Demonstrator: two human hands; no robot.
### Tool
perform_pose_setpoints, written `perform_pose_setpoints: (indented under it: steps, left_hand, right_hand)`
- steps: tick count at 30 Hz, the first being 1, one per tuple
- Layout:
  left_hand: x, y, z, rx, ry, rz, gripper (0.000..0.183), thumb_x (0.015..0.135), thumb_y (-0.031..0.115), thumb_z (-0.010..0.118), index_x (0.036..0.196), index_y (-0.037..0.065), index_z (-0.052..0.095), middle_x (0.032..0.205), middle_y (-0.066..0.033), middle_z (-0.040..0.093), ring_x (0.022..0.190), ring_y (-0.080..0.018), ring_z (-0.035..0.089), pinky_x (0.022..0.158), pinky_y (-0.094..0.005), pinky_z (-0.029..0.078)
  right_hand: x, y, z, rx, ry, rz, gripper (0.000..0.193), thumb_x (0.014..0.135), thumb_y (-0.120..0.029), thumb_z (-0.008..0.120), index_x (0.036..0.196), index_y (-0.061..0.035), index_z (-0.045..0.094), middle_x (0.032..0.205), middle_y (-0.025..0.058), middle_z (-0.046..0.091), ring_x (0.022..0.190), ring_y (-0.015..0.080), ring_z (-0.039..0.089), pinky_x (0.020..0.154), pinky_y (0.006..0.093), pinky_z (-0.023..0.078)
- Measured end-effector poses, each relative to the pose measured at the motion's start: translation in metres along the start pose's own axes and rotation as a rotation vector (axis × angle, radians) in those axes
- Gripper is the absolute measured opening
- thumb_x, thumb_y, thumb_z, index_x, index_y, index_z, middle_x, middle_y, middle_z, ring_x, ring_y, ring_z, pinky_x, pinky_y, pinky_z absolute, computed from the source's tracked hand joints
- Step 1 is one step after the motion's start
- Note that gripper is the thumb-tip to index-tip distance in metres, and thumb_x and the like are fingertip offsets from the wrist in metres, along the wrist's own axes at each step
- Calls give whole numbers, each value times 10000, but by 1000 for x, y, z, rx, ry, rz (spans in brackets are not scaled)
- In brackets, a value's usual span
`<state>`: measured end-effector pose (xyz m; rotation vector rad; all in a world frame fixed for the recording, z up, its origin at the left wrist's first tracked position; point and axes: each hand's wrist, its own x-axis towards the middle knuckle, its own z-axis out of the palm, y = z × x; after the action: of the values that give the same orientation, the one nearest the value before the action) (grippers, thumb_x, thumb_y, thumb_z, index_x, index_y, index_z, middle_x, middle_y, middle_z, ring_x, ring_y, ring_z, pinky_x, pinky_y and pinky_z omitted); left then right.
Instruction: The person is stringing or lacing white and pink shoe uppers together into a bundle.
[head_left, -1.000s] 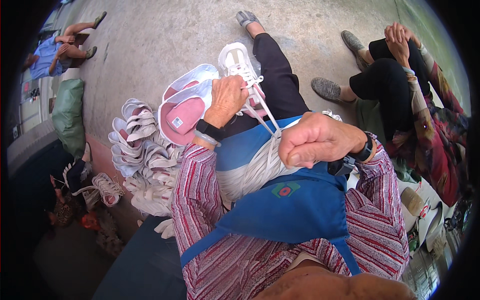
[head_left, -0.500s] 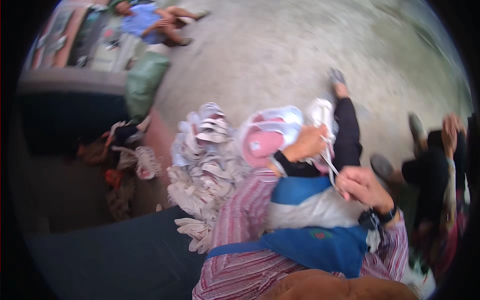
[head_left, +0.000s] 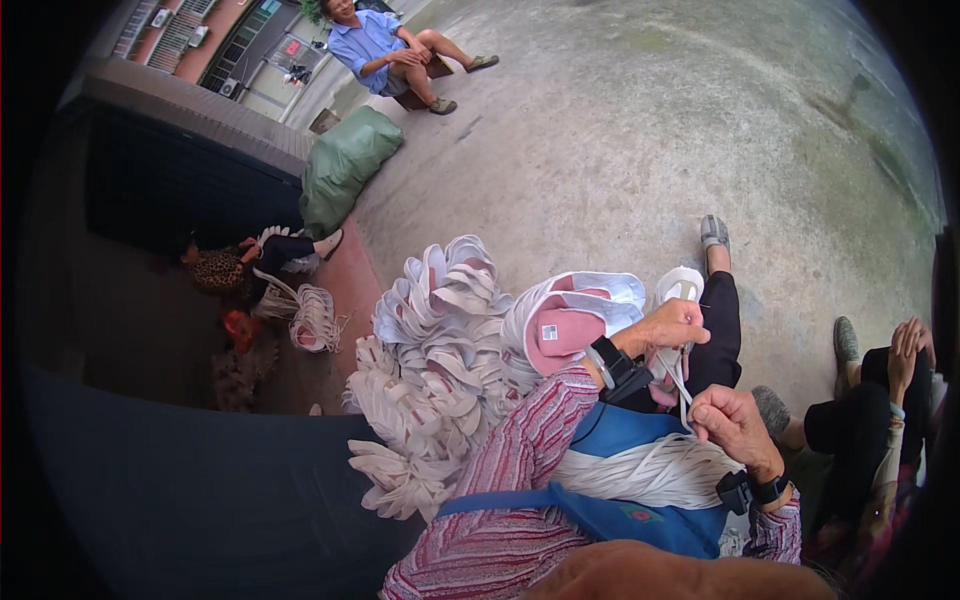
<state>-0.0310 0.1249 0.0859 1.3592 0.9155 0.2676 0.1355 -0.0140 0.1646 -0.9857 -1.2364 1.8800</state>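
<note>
A white shoe upper with pink lining point(head_left: 677, 284) is in front of me, partly behind my left hand point(head_left: 672, 328). That hand is closed in a pinch over the upper; a thin tip shows by its fingers, too small to name. My right hand point(head_left: 738, 428), nearer me, is closed on a white shoelace point(head_left: 684, 392) that runs up to the upper beneath my left hand. Across my blue apron point(head_left: 630, 428) lies a thick bundle of white shoelaces point(head_left: 640, 468). Left of my left hand stands a stack of white uppers with pink insides point(head_left: 570, 335).
A large heap of white shoe uppers point(head_left: 430, 350) lies at my left. Another person with shoe parts sits in the shade at far left point(head_left: 225, 272), near a green sack point(head_left: 350, 165). One person in blue point(head_left: 372, 45) sits farther off; another's clasped hands point(head_left: 908, 345) are at right.
The view has swung and sharpened, so the scene sits lower and farther right. My left hand has gone from gripping round the upper's lace area to a pinch above it.
</note>
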Motion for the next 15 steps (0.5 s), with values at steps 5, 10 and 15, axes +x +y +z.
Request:
perform_pose_setpoints:
  steps: [5, 10, 15]
  left_hand:
    - [-4, 0, -10, -64, -64, -28, 198, 729, 195, 680, 709, 82, 519, 628, 22, 509, 526, -61, 467, 445, -204, 364]
    - [1, 0, -19, -55, 122, -29, 211, 741, 216, 673, 687, 73, 527, 585, 24, 505, 505, -54, 460, 448, -208, 364]
    - [0, -22, -33, 272, 116, 50, 199, 666, 202, 665, 654, 27, 570, 609, -34, 569, 568, -116, 530, 514, -281, 432]
  right_hand:
    - [6, -5, 3, -47, 0, -5, 217, 911, -179, 496, 813, 5, 557, 628, 0, 526, 548, 51, 475, 518, 189, 388]
    - [6, 0, 4, -40, 19, 67, 214, 908, -171, 496, 818, 10, 564, 596, -4, 512, 549, 53, 467, 535, 202, 397]
    - [10, -5, 11, -39, -42, -23, 208, 909, -164, 504, 805, 6, 563, 641, -3, 526, 547, 47, 474, 516, 193, 392]
